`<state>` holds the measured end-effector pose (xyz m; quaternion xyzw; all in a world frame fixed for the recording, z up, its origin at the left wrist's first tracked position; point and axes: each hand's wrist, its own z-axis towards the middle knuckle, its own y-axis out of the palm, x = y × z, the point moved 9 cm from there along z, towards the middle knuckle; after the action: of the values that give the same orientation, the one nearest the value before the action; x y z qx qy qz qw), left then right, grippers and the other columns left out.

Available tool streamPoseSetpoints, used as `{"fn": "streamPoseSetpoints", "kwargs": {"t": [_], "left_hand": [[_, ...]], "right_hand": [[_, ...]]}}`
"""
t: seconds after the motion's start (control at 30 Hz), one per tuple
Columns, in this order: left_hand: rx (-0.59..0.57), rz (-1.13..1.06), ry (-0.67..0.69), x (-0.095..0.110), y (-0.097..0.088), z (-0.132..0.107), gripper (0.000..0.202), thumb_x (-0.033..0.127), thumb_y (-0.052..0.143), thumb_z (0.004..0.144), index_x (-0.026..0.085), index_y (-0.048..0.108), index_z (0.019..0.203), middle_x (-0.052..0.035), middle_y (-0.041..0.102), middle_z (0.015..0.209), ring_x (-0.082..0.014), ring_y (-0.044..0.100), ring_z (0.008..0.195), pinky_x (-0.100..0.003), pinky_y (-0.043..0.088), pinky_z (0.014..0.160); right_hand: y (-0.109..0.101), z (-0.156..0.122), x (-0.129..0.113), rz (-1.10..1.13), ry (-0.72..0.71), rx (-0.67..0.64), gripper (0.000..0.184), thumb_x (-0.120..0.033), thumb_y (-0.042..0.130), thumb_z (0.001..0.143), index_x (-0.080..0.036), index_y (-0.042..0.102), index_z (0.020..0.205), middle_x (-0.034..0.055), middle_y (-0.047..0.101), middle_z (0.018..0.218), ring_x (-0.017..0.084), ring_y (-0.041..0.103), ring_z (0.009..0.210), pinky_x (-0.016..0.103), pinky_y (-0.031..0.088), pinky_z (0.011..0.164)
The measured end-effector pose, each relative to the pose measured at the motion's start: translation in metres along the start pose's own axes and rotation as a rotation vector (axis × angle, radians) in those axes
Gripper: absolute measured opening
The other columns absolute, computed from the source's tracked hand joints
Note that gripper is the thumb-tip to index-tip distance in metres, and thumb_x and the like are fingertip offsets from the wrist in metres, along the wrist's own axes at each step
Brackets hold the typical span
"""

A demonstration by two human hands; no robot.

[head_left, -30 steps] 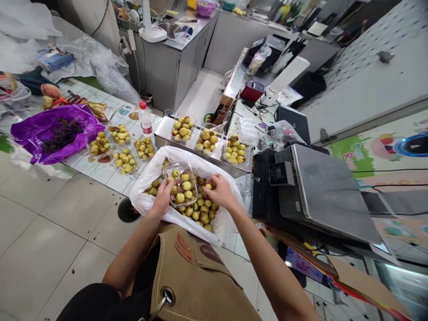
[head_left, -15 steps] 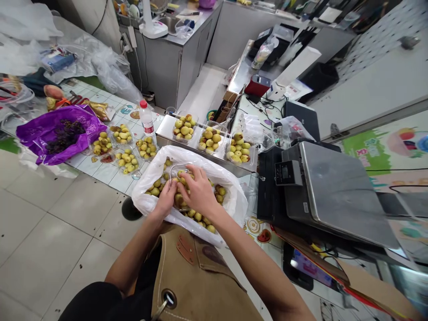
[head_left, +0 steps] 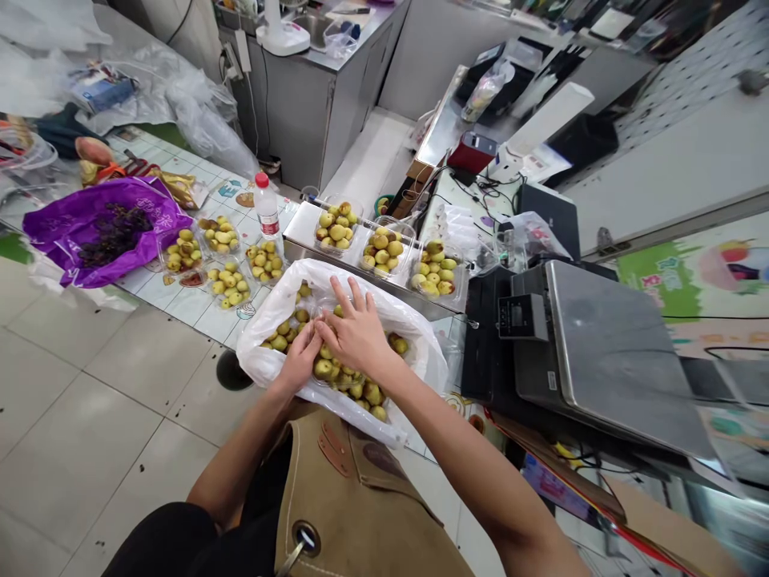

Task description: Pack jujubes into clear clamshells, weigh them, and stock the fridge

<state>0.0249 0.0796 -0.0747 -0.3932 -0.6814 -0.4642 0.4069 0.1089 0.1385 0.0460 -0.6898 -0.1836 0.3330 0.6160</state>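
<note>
The spread right hand (head_left: 356,332) lies over a clear punnet (head_left: 340,380) of yellow fruit (head_left: 323,369).

Floor: large pale beige tiles (head_left: 78,433) with scattered dark specks, and a round dark opening (head_left: 233,370) near the desk edge. Desk top at left: white tiles with printed cartoon motifs (head_left: 192,308). Beyond it, a grey metal cabinet (head_left: 288,112) under a stainless-steel counter with an inset sink (head_left: 316,28). Far side: a second grey cabinet (head_left: 414,64). Right: a white wall with a perforated upper panel (head_left: 678,88) and a colourful printed panel (head_left: 678,280) below. A white pillar (head_left: 180,20) stands at upper left. Light flat, even.
</note>
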Motion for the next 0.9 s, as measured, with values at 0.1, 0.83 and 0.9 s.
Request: {"fn": "streamPoseSetpoints", "kwargs": {"t": [0.1,0.83,0.9], "left_hand": [[-0.016,0.028,0.011,-0.001,0.000,0.000,0.059,0.059,0.067,0.096,0.023,0.067,0.143,-0.0105,0.059,0.160,-0.0305,0.047,0.156,-0.046,0.032,0.133],[0.203,-0.110,-0.257,-0.020,-0.012,0.002,0.054,0.061,0.074,0.090,0.024,0.065,0.129,-0.0108,0.069,0.146,-0.0326,0.059,0.143,-0.049,0.049,0.121],[0.144,-0.103,-0.230,-0.014,-0.004,0.000,0.058,0.063,0.075,0.089,0.024,0.064,0.130,-0.0109,0.068,0.146,-0.0324,0.059,0.144,-0.048,0.048,0.122]], "right_hand": [[0.003,-0.001,0.003,-0.028,0.008,-0.035,0.050,-0.049,0.041,0.111,-0.021,0.076,0.134,0.0106,0.013,0.182,0.049,0.010,0.165,0.078,0.029,0.121],[0.052,-0.078,0.077,0.905,0.564,0.062,0.044,-0.050,0.055,0.100,-0.019,0.063,0.131,0.0046,0.075,0.089,0.024,0.075,0.073,0.043,0.062,0.076],[0.072,-0.097,0.063,1.073,0.590,-0.017,0.040,-0.051,0.056,0.099,-0.023,0.059,0.127,-0.0036,0.069,0.074,0.020,0.069,0.057,0.035,0.059,0.060]]}}
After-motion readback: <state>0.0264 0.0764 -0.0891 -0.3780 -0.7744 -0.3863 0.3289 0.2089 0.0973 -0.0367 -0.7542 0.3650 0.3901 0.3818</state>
